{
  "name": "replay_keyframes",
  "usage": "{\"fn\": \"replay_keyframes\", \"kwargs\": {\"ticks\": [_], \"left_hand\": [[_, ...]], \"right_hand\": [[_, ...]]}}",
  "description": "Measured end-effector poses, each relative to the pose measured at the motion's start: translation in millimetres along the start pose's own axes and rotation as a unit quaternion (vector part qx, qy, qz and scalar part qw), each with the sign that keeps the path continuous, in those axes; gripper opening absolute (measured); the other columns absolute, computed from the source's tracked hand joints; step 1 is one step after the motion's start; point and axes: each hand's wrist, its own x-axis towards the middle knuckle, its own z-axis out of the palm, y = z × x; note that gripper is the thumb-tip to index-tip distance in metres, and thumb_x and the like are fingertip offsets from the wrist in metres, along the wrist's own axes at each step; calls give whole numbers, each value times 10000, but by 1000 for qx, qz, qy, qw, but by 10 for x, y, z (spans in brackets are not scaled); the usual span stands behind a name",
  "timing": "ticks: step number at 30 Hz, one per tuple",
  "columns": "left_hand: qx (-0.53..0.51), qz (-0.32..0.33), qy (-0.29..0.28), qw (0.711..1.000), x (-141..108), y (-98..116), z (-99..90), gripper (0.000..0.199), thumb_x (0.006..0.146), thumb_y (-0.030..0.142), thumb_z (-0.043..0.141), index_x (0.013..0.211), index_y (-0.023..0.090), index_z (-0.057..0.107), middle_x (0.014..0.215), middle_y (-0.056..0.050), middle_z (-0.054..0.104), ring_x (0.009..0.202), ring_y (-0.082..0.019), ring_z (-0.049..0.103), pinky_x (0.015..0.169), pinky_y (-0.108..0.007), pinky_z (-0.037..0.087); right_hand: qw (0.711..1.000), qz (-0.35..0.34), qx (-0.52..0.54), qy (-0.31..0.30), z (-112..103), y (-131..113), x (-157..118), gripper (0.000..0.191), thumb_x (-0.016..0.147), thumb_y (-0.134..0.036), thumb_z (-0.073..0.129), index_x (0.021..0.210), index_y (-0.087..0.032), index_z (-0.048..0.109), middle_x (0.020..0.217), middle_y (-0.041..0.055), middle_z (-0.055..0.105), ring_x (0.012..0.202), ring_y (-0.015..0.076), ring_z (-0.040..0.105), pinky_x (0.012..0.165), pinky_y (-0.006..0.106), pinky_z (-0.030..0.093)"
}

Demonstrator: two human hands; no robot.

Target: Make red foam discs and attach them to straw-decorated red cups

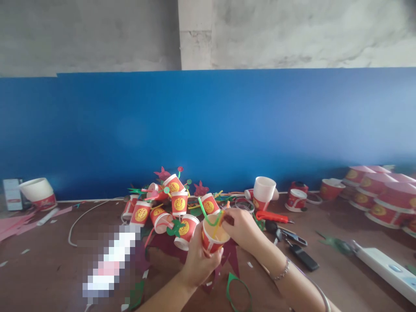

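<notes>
My left hand (203, 255) is wrapped round a red paper cup (212, 245) with a white rim, holding it above the table with its opening tilted towards me. A green straw (203, 209) and a yellow straw (218, 223) stick up from inside it. At the cup's right rim, my right hand (238, 225) has its fingers pinched on the yellow straw. Behind the cup lies a heap of similar red cups (179, 203) with yellow emblems, straws and paper cut-outs. Dark red paper pieces (172, 249) lie flat beneath my hands.
To the right are an orange-red tool (273, 216), black keys or a fob (303, 256), a white power strip (386, 268) and stacked red cups (390, 203). White cups (264, 190) stand near the blue wall panel (208, 130). A green paper ring (238, 292) lies in front.
</notes>
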Motion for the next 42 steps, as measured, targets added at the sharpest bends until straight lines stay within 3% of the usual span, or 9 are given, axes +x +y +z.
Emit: {"fn": "replay_keyframes", "kwargs": {"ticks": [5, 10, 14, 18, 22, 29, 35, 39, 42], "left_hand": [[185, 79, 123, 972, -68, -1, -71, 678, 853, 253, 538, 1430, 197, 187, 1454, -164, 294, 1347, -311, 284, 1058, -508, 309], [274, 179, 95, 940, -80, 78, -92, 552, 875, 224, 493, 1388, 235, 288, 1449, -145, 274, 1349, -312, 256, 1059, -539, 283], [290, 110, 99, 945, -39, 126, -66, 324, 859, 282, 548, 1180, 246, 560, 1463, -115, 257, 1341, -347, 248, 1046, -555, 293], [228, 53, 114, 965, 3, 126, -39, 192, 843, 344, 576, 974, 231, 661, 1380, -116, 412, 1300, -359, 330, 1022, -564, 324], [189, 19, 120, 974, 19, 104, -21, 215, 877, 349, 525, 985, 218, 657, 1324, -132, 472, 1246, -329, 409, 1001, -520, 360], [165, 28, 140, 976, -15, 36, -10, 350, 929, 322, 432, 1250, 185, 467, 1252, -153, 504, 1185, -256, 470, 989, -435, 388], [186, 34, 141, 972, 7, 18, -47, 277, 924, 315, 440, 1166, 199, 511, 1203, -136, 532, 1120, -254, 517, 954, -440, 419], [173, 26, 116, 978, 8, -5, -60, 209, 914, 300, 450, 1066, 206, 559, 1242, -128, 499, 1176, -265, 476, 976, -465, 397], [158, 47, 95, 982, 6, -30, -56, 330, 860, 316, 544, 1167, 196, 532, 1282, -144, 475, 1226, -292, 436, 994, -494, 377]], "right_hand": [[994, 35, -100, -15, -54, 0, 3, 161, 686, -119, 491, 706, -171, 642, 640, 34, 647, 612, 154, 555, 543, 235, 277], [984, -10, -144, -103, 5, -71, -51, 130, 702, -141, 504, 679, -167, 630, 645, 47, 656, 587, 149, 561, 506, 244, 230], [978, -37, -164, -123, 111, -130, -82, 161, 715, -113, 474, 706, -152, 630, 715, 74, 683, 631, 162, 596, 518, 260, 227], [979, -44, -164, -113, 176, -114, -75, 182, 725, -96, 463, 742, -161, 632, 778, 70, 696, 711, 175, 620, 553, 262, 253], [980, -31, -164, -111, 211, -103, -74, 156, 745, -124, 485, 761, -171, 633, 805, 64, 703, 747, 188, 632, 561, 265, 264], [983, -5, -156, -91, 250, -162, -91, 174, 830, -162, 464, 865, -141, 633, 879, 93, 708, 807, 203, 647, 600, 261, 315], [987, 3, -109, -116, 219, -69, -69, 236, 899, -258, 421, 857, -187, 642, 837, 66, 708, 786, 195, 641, 591, 253, 324], [984, -17, -47, -169, 232, 63, -39, 288, 905, -224, 390, 774, -171, 641, 736, 61, 682, 667, 149, 598, 555, 238, 322], [985, -3, -27, -171, 225, 73, -31, 269, 857, -172, 417, 681, -162, 621, 619, 21, 620, 550, 114, 506, 494, 224, 278]]}}
